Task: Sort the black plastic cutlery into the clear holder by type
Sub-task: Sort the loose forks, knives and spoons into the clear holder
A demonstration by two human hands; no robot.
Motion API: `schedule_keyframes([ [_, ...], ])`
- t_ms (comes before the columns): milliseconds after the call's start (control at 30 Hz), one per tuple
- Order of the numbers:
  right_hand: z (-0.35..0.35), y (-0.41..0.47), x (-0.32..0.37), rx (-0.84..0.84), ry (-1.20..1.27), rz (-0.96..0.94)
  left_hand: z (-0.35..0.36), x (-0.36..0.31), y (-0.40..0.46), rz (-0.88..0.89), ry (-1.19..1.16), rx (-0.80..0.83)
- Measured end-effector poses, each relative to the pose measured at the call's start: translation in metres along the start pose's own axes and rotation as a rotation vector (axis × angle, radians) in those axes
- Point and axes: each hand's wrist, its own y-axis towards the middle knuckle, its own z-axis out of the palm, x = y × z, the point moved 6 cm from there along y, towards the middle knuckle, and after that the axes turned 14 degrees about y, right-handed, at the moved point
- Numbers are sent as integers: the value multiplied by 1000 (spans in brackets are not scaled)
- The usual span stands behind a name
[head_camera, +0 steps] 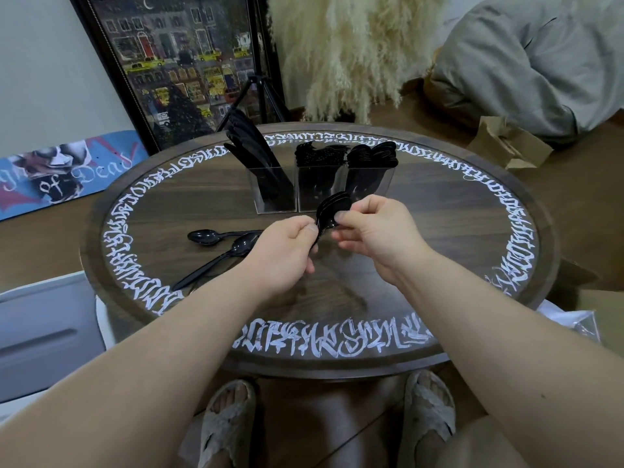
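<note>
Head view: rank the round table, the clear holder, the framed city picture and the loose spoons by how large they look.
1. Round table
2. Framed city picture; farther off, so its true size is unsure
3. Clear holder
4. The two loose spoons, which look alike

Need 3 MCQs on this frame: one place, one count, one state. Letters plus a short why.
1. Where is the holder?
A. table's far half
B. floor
C. in a lap

2. Loose spoons lying on the table?
A. none
B. two
C. six

3. The hands?
A. both idle
B. both grip a spoon stack
C. one is under the table

Key:
1 A, it stands beyond the hands.
2 B, two lie left of the left hand.
3 B, the left hand and right hand pinch the spoon stack.
</note>
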Motion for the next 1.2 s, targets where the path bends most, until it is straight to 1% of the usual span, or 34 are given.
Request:
schedule_keyframes([
  [167, -5, 3, 6, -50, -209, -181, 1, -6, -2, 64, 64, 38],
  [267, -1, 0, 10, -30, -359, -301, 1, -4, 0, 78, 129, 75],
  [333, 1, 0, 11, -11, -442, -353, 1, -3, -1, 85, 201, 70],
  [433, 2, 0, 11, 2, -485, -394, 0, -3, -1, 81, 259, 50],
  [567, 6, -4, 15, 16, -593, -453, -6, -5, -2, 87, 313, -31],
  [667, 6, -11, 21, 15, -599, -531, -8, -6, -3, 79, 286, -56],
  [767, 6, -12, 25, 11, -701, -623, -10, -5, -1, 98, 254, -83],
  [900, 7, -11, 28, -10, -831, -760, -9, -3, 1, 126, 301, -127],
  [1033, 3, -11, 31, -47, -800, -802, -9, -7, -1, 140, 310, -171],
  [1100, 2, -13, 33, -60, -783, -869, -9, -9, -2, 140, 296, -176],
  [1200, 5, -16, 33, -41, -850, -983, -8, -12, -3, 139, 329, -179],
])
